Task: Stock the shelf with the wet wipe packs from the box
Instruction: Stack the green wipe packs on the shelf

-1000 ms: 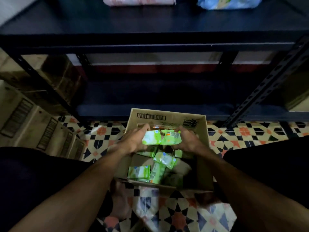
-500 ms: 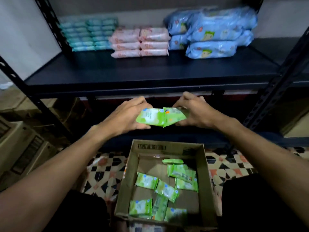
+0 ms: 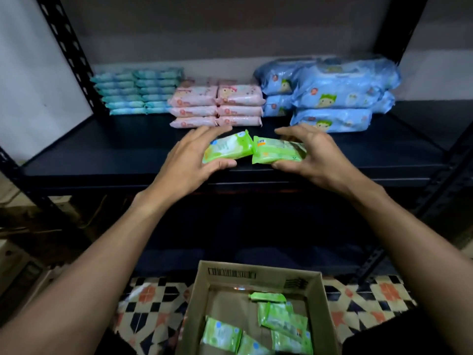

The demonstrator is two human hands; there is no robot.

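1. At the far left of the shelf (image 3: 102, 149), a stack of teal packs (image 3: 135, 90) sits against the back, well apart from the hands.
2. The left hand (image 3: 189, 160) grasps the left green pack (image 3: 227, 148). Its fingers (image 3: 212, 131) curl over the far edge and the thumb is under the near edge.
3. That pack's long axis runs left to right, tilted slightly up toward the right. Its right end touches the right green pack (image 3: 277, 151), so the two lie end to end over the front of the shelf. I cannot tell whether they rest on the board or hover just above it.
4. Just beyond them sit the pink packs (image 3: 217, 106). The bare strip of shelf in front of that stack looks like the landing spot, straight ahead of both hands.
5. The right hand (image 3: 317, 155) grasps the right green pack the same way, fingers over the far edge and thumb at the near edge. Each hand is nearest its own pack.
6. Blue packs (image 3: 332, 98) fill the right rear.
7. Below, the box (image 3: 194, 316) on the floor holds loose green packs (image 3: 281, 321), so the stocking is not finished.
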